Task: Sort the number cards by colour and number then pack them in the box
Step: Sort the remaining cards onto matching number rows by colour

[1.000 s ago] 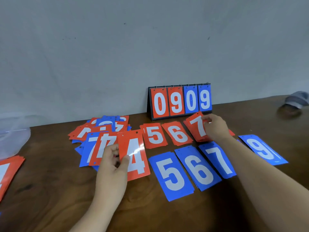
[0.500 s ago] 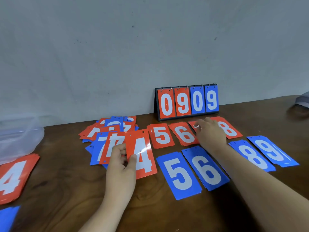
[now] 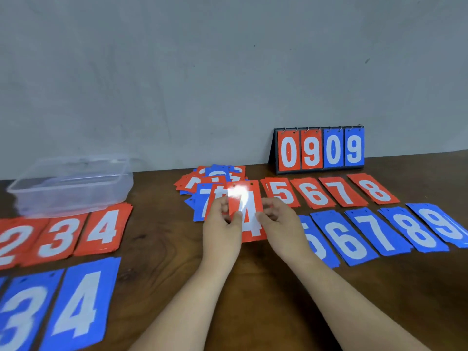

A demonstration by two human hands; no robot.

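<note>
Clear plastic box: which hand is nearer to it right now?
Left. The left hand grips the red 4 card at its left edge, toward the box; the right hand holds its right edge, farther away.

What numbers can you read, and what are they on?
"0 9 0 9": scoreboard
"4": held red card
"5 6 7 8": right red row
"5 6 7 8 9": right blue row, 5 partly covered
"2 3 4": left red row
"3 4": left blue row
"7": blue card in pile; rest there unreadable
</note>
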